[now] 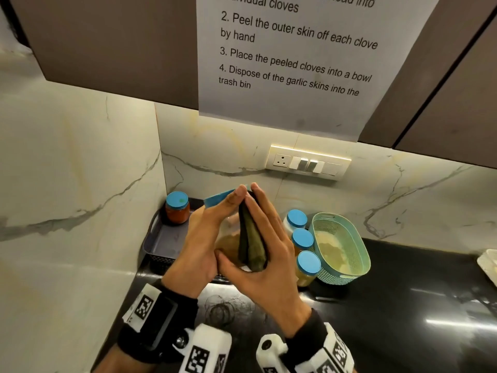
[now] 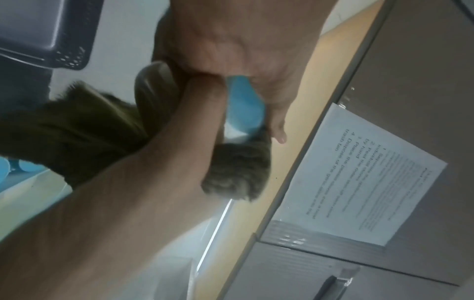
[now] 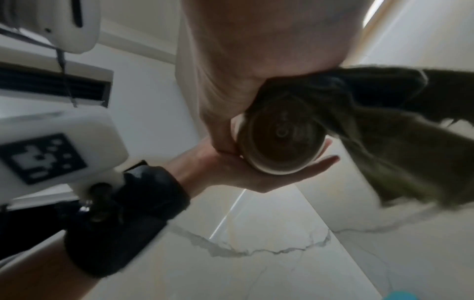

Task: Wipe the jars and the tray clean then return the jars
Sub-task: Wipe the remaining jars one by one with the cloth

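Jars (image 1: 301, 239) and basket (image 1: 340, 249) crowd beside tray (image 1: 164, 242).

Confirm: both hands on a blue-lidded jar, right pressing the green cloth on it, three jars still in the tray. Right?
Not quite. The head view shows one red-filled jar in the tray; the three other jars stand on the counter beside the basket. The rest holds: left hand grips the held jar, right hand presses the cloth on it.
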{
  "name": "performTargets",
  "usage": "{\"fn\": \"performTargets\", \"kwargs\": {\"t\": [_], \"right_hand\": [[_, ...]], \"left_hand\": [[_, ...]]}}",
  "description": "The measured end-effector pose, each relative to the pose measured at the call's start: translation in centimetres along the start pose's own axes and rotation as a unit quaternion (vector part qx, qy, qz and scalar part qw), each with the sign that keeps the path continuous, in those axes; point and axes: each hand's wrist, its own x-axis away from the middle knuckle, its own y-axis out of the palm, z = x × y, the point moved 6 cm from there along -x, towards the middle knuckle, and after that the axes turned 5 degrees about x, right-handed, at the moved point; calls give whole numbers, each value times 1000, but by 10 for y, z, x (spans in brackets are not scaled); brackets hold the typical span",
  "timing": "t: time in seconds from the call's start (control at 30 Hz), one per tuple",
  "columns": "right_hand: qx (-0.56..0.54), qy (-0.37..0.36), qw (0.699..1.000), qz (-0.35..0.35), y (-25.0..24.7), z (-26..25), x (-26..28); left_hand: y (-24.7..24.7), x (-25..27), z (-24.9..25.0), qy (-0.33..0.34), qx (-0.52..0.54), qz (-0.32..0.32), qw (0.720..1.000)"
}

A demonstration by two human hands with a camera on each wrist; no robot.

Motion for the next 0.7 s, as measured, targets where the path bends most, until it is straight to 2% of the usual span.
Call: {"fn": "performTargets", "kwargs": {"t": [0.07,0.13,0.23,0.3,0.33,0.4,0.47,0.57,0.63,0.7], "right_hand": [[-44,21,998,-27,2,9,-2],[-149,95,983,-57,-4,20,-6],[-302,238,921,-58,-18,35,-12],[-348,276,892,-87,-18,38,-13],[-348,283,889,-95,-16,38,-11],[-308,270,908,-86,-14,31,-9],[-252,219,941,-56,-13,17,-8],[-124,52,991,-12,-15,0,-2],[-45,-23,999,6,-15,-3,-1],[-79,-2,997,-13,-14,3,-4]], "left_hand": [[-4,0,-4,1,-25,30,999],[-7,2,-7,10,-55,42,998],[-6,2,-5,4,-113,3,994],[0,3,0,-26,-101,-31,994],[4,2,3,-44,-84,-40,995],[7,1,5,-48,-76,-49,995],[7,1,6,-27,-81,-47,995],[3,2,3,13,-94,-32,995],[0,1,-1,21,-95,-25,995],[-1,0,-3,32,-110,-19,993]]}}
